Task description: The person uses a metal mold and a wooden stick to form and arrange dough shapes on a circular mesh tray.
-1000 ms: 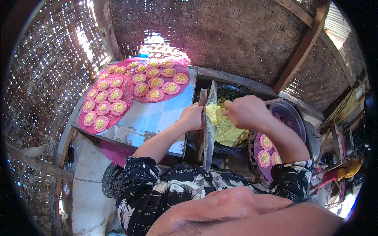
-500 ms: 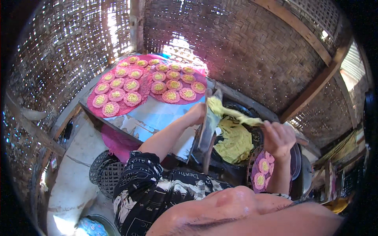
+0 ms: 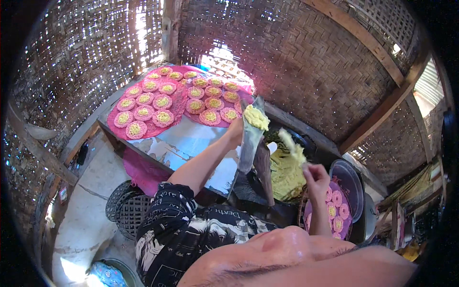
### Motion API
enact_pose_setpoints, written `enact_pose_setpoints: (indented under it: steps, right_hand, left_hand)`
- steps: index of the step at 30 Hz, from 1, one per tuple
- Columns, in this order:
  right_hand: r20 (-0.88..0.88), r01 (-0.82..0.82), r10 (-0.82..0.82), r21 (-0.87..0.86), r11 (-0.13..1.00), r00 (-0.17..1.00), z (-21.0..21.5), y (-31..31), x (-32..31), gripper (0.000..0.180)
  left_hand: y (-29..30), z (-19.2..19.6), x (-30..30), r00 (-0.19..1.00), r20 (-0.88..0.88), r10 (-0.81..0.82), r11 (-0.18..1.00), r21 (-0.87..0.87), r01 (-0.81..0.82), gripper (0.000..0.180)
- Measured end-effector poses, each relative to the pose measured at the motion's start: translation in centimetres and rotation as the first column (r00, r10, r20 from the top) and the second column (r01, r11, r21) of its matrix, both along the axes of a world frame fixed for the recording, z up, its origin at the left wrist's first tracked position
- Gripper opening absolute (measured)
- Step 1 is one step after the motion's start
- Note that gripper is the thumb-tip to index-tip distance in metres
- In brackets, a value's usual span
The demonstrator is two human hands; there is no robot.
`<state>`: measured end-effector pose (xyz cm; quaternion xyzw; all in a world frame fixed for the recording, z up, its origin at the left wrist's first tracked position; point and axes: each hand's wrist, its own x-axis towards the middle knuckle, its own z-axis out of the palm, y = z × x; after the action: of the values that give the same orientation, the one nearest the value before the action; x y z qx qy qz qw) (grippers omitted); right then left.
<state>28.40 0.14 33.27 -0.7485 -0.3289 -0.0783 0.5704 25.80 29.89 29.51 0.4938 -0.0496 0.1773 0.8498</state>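
My left hand is closed on the far side of a narrow, greyish wooden board, which stands tilted. A lump of pale yellow dough sits on the board's upper end. My right hand pinches the near end of a long, narrow piece coated in yellow dough. It is blurred, and I cannot tell whether a stick lies inside. This piece is apart from the board, above a dark pan holding a mass of yellow dough. A dark wooden post stands between board and pan.
On the blue-white table, pink cloths bear several pink rounds with yellow centres. More pink rounds lie on a tray by my right forearm, beside a dark basin. Black woven baskets stand at lower left. Woven walls enclose the corner.
My right hand has moved down and left, taking the dough-coated piece away from the board. The board has tipped, now showing the dough lump on its face.
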Motion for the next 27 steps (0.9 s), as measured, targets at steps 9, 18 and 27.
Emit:
enact_pose_setpoints:
  steps: [9,18,27]
  right_hand:
    - [0.750,0.195,-0.085,-0.059,0.979,0.655,1.1,5.4,-1.9,0.014]
    - [0.233,-0.035,0.001,0.141,0.989,0.972,0.7,4.7,-0.6,0.016]
    - [0.625,0.166,-0.086,-0.071,0.984,0.776,-0.9,4.9,-2.3,0.015]
  left_hand:
    - [-2.6,1.0,-1.4,0.943,-0.297,-0.153,0.986,-0.114,0.125,0.029]
    - [-1.9,2.2,-2.5,0.947,-0.245,-0.209,0.965,-0.208,0.159,0.035]
    - [-3.8,0.0,-1.4,0.962,-0.267,-0.052,0.989,-0.146,0.013,0.038]
